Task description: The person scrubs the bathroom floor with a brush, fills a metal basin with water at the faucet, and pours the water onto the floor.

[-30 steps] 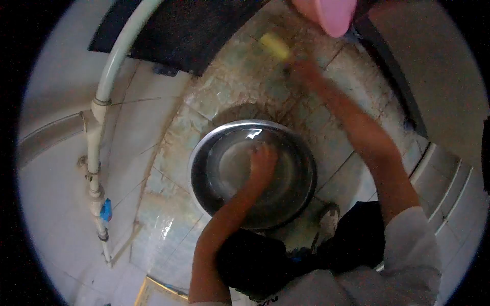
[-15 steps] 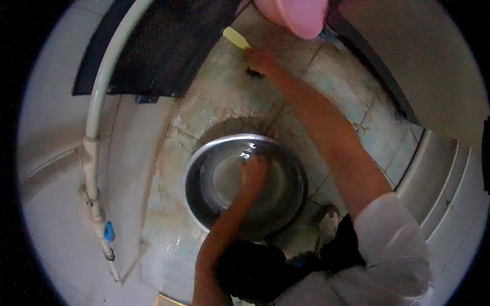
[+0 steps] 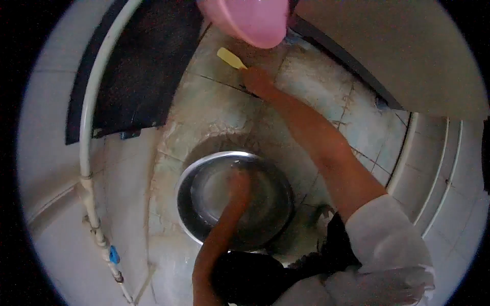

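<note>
A metal basin [image 3: 182, 204] with cloudy water in it stands on the wet tiled floor, close in front of me. My left hand [image 3: 239, 181] is down inside the basin, at or in the water. Its fingers are blurred, so I cannot see whether they hold anything. Stretched forward past the basin, my right hand [image 3: 256, 81] is closed around a brush with a yellow handle [image 3: 230, 58], down at the floor. The flat yellow end sticks out to the left of the fingers. The hand mostly covers the dark part under it.
A pink plastic tub [image 3: 252, 23] is at the top. Black sheeting [image 3: 138, 66] hangs at the left behind a white pipe [image 3: 92, 109] with a blue valve handle [image 3: 114, 254]. A grey panel [image 3: 393, 56] stands at the right. Brown dirt marks the floor tiles [image 3: 214, 104].
The view has shifted, so the basin and black sheeting sit lower and the pink tub farther left. My right hand and the brush are nearer the basin. My left hand stays in the basin.
</note>
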A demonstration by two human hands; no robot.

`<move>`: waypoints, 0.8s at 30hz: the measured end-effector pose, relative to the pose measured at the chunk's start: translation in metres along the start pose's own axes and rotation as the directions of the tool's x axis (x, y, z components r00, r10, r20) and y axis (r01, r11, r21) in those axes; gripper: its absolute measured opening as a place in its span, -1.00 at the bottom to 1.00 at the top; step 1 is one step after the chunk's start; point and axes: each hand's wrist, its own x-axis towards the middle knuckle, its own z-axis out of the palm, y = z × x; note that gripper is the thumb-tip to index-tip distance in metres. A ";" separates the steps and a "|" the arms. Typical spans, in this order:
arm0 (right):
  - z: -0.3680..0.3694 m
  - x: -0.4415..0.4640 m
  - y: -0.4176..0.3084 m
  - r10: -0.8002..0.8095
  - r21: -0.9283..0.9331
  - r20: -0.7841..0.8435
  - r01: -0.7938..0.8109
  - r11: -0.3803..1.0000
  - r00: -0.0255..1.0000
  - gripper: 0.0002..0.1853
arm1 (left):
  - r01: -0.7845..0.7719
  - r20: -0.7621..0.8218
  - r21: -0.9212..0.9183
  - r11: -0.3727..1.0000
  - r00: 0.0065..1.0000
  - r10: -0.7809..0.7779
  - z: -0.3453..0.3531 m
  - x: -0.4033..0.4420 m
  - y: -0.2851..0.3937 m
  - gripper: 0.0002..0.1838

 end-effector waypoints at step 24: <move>-0.041 -0.083 0.166 0.186 0.051 0.162 -0.196 0.979 0.969 -0.61 | -0.004 -0.144 0.146 0.989 0.989 0.025 -0.003 -0.013 -0.010 -0.66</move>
